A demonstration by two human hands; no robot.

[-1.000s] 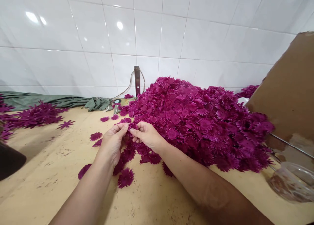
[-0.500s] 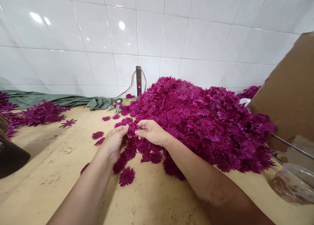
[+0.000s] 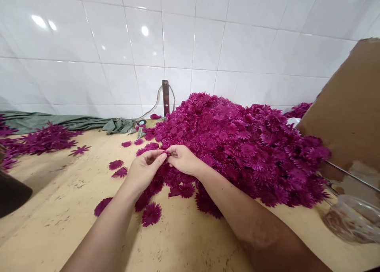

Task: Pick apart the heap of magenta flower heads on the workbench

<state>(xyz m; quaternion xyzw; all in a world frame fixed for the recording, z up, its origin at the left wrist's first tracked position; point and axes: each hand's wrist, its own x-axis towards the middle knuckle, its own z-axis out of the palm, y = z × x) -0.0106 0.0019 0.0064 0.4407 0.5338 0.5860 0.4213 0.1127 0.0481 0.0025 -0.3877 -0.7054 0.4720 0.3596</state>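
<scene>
A big heap of magenta fabric flower heads (image 3: pixel 237 145) covers the middle and right of a pale wooden tabletop (image 3: pixel 74 201). My left hand (image 3: pixel 144 171) and my right hand (image 3: pixel 184 159) meet at the heap's near left edge. Their fingertips pinch together on one small magenta flower piece (image 3: pixel 165 154), mostly hidden between the fingers. Loose flower heads (image 3: pixel 151 213) lie on the table under and beside my wrists.
A flatter pile of star-shaped magenta petals (image 3: pixel 44 139) lies at the far left, by a green cloth (image 3: pixel 74 122) along the white tiled wall. A cardboard box flap (image 3: pixel 350 110) rises at the right, with a clear plastic container (image 3: pixel 353 220) below it. A dark object (image 3: pixel 12 193) sits at the left edge.
Both hands have drawn closer together, and the flower piece that showed between them is now almost covered by the pinching fingertips. The heap has not moved.
</scene>
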